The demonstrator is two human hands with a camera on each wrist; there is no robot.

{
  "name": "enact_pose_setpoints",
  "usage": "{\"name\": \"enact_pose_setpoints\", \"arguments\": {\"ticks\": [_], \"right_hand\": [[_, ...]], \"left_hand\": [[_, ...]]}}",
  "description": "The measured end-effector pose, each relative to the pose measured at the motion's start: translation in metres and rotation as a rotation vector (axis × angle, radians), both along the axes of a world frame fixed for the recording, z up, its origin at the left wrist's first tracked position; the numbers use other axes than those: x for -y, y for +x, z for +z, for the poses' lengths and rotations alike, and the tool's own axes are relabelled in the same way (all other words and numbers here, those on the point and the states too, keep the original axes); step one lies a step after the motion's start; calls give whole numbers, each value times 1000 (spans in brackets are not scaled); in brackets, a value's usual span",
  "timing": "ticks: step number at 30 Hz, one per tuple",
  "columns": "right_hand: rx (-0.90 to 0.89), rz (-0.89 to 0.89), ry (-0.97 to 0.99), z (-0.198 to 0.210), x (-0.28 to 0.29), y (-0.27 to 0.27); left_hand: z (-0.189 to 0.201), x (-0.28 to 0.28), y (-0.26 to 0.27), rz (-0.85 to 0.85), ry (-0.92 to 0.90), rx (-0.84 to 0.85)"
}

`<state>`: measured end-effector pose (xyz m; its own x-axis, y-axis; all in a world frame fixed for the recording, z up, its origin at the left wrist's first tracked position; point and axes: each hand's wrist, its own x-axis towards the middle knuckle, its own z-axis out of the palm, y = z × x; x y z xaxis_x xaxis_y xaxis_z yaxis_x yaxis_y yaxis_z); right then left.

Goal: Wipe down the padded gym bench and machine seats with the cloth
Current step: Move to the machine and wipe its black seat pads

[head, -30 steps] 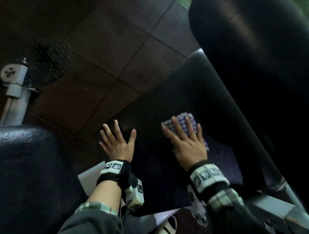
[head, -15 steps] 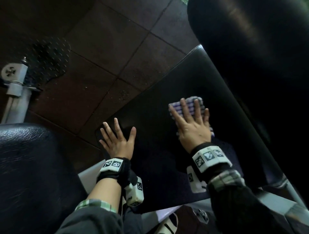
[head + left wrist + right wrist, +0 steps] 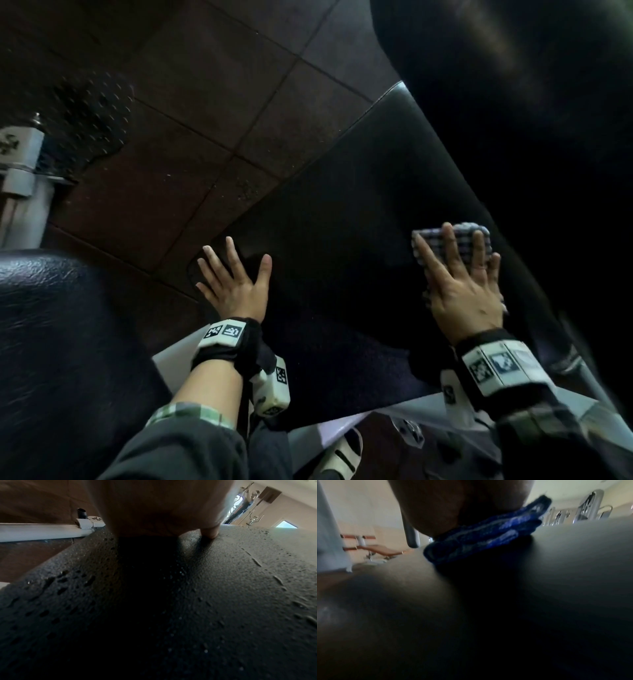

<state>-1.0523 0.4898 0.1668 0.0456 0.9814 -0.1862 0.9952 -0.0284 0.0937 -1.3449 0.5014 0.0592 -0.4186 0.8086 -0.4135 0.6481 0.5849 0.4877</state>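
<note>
Head view shows the right hand (image 3: 462, 294) pressing flat, fingers straight and spread, on the folded checked cloth (image 3: 462, 240), which lies under the fingers and palm near the right edge of the black padded seat (image 3: 342, 212). Left hand (image 3: 236, 287) rests open on the seat's left corner, fingers splayed, holding nothing.

Black padded surface (image 3: 342, 212), textured, beaded with droplets in the left wrist view. Directly on it: folded checked cloth (image 3: 462, 240) at right edge; left hand (image 3: 236, 291) flat, near corner.
</note>
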Motion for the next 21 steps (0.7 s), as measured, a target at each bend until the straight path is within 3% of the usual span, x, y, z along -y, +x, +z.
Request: {"name": "enact_pose_setpoints", "arguments": {"ticks": [5, 11, 15, 21], "right_hand": [[13, 114, 66, -17, -6, -38], [38, 379, -4, -37, 89, -41], [87, 232, 4, -25, 128, 0], [22, -80, 157, -14, 62, 5]], "left_hand": [[1, 1, 0, 0, 21, -14], [0, 0, 0, -2, 12, -9], [1, 0, 0, 5, 22, -13], [0, 0, 0, 2, 13, -14]]}}
